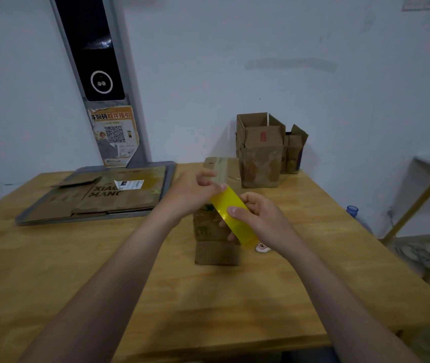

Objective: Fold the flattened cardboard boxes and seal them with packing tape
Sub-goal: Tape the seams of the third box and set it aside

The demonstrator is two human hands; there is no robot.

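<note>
A yellow roll of packing tape (pixel 232 216) is held above a small cardboard box (pixel 216 247) that lies mid-table. My right hand (pixel 263 221) grips the roll, thumb across its outer face. My left hand (pixel 195 192) pinches at the roll's upper end, where the tape's loose end appears to be. The box lies behind and under both hands, its near flap showing below them. Flattened cardboard boxes (pixel 109 195) lie stacked on a grey tray (pixel 25 221) at the table's back left.
Two upright folded boxes (pixel 261 153), the taller with open top flaps, stand at the back right by the wall. A small white sticker-like item (pixel 262 248) lies beside the box. A grey kiosk column (pixel 98 74) rises behind the tray. A shelf frame (pixel 418 200) stands right of the wooden table (pixel 77 271).
</note>
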